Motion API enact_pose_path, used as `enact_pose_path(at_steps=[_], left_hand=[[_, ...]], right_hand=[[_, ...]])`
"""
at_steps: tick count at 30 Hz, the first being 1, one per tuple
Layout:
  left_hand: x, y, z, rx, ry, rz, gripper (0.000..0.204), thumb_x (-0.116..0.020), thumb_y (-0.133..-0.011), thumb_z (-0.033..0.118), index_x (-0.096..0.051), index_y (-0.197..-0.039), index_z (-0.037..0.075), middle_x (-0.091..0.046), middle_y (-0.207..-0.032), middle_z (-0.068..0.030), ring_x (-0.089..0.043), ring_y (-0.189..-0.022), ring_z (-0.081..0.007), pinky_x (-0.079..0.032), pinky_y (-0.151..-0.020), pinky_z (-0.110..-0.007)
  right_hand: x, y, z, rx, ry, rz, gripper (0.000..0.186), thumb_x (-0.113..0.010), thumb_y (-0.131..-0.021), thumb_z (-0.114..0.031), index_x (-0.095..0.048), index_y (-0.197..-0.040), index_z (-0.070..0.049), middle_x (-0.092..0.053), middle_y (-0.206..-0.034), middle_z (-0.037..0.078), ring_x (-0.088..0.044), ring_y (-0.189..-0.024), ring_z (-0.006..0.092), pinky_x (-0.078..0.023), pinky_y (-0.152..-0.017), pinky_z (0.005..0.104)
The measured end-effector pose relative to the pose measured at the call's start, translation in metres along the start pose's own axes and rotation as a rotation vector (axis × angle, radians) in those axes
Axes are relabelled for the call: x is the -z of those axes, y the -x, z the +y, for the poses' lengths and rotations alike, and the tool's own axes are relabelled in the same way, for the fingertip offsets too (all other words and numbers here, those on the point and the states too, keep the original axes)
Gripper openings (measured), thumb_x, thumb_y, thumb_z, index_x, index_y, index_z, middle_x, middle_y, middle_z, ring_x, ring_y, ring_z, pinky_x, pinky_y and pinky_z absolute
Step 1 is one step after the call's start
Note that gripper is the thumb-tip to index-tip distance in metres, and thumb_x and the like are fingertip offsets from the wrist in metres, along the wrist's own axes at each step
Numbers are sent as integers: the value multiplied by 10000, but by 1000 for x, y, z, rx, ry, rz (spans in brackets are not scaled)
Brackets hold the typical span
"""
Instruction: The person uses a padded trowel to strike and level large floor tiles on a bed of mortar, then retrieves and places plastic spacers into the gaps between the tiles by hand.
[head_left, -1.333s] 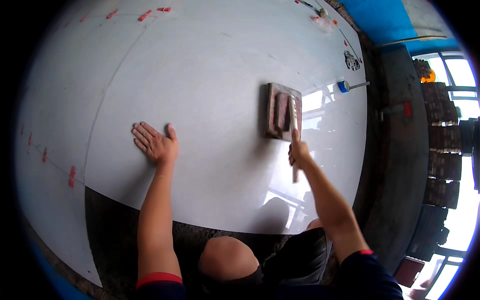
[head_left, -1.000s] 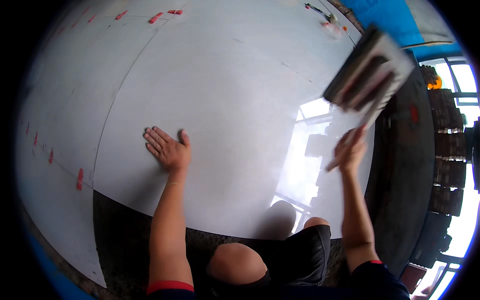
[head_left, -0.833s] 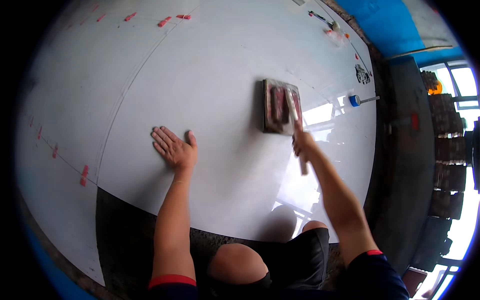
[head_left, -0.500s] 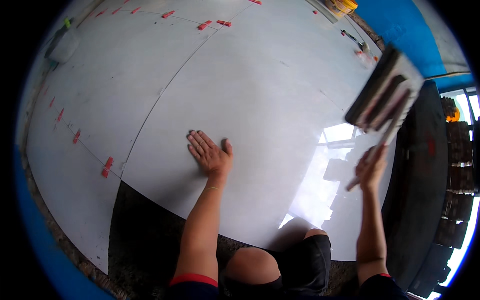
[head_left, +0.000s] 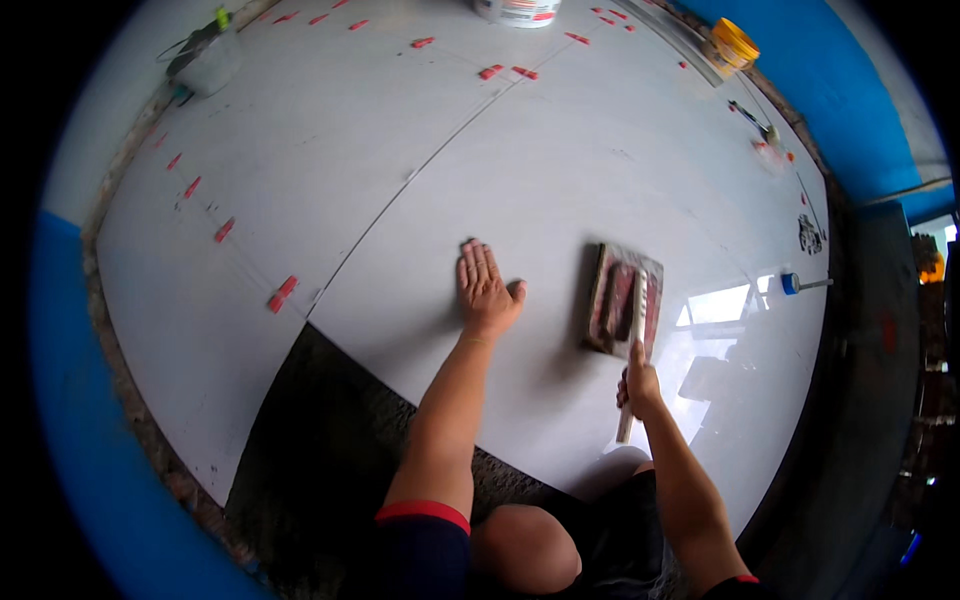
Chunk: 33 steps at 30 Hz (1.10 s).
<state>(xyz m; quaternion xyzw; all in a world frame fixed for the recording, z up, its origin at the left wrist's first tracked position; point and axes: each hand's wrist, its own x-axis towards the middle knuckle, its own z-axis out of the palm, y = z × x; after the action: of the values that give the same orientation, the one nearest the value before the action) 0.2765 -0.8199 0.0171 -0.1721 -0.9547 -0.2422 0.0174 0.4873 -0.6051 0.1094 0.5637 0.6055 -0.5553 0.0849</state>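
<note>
My left hand [head_left: 485,290] lies flat on a large glossy white tile [head_left: 540,170], fingers stretched out and thumb apart. My right hand [head_left: 637,385] grips the pale long handle of a rectangular tamper [head_left: 612,295] with a worn reddish-brown top, which is down on the tile to the right of my left hand. Red levelling wedges [head_left: 283,293] sit along the seams left of and beyond my hands. Just below the tile's near edge is a dark rough bed [head_left: 310,420], with my bare knee [head_left: 525,545] over it.
A grey bucket [head_left: 205,60] stands by the left wall. A white bucket [head_left: 518,8] and a yellow bucket [head_left: 733,45] are at the back. Hand tools [head_left: 760,130] and a blue-topped item [head_left: 790,283] lie toward the right. Blue-painted walls [head_left: 840,90] edge the floor.
The tamper was swung up at the right half a second ago and is now down on the tile. My left hand stays flat; the view has turned, bringing more of the room's back into sight.
</note>
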Motion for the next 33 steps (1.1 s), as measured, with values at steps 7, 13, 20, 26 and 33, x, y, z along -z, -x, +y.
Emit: enact_pose_path(at_steps=[7,13,20,26,33], left_hand=[[84,95,-119,-7,-211,-73,847,-395,-1000,548,-175,-1547,-60,-148,-1632,-225,-94,-1529,-347,-56,-1241,-454],[85,103,-128,59,-243,-9,887,-320,-995,587,-134,-1546,-83,-108,-1636,-244,-62,-1533,-355,-36,-1241,-458],[85,106,-127,76,-193,75,881,-418,-969,544,-171,-1538,-83,-132,-1634,-234,-71,-1532,-358,-42,-1239,-465],[93,105,-117,189,-151,-35,861,-430,-971,508,-154,-1545,-71,-89,-1642,-224,-32,-1536,-344,-19,-1243,-456],[80,93,-122,412,-163,25,819,-405,-994,445,-113,-1544,-86,-40,-1648,-227,3,-1536,-347,8,-1243,-456]], right_hand=[[40,59,38,63,387,52,618,-424,-995,-637,-438,-653,-123,-398,-514,-9,-411,-396,142,-351,-350,330],[118,150,-64,544,129,58,477,-413,-1040,-544,-509,-826,-129,-429,-596,-34,-342,-423,55,-278,-371,230],[4,143,53,755,452,231,530,-392,-1051,-500,-504,-766,-67,-443,-577,24,-459,-475,145,-371,-422,300],[-53,125,-70,480,400,-402,538,-401,-1043,-539,-500,-755,-95,-441,-569,-19,-408,-427,80,-318,-376,259],[-31,167,-33,1065,79,-120,522,-382,-1048,-513,-497,-866,-38,-473,-615,13,-448,-457,89,-340,-399,206]])
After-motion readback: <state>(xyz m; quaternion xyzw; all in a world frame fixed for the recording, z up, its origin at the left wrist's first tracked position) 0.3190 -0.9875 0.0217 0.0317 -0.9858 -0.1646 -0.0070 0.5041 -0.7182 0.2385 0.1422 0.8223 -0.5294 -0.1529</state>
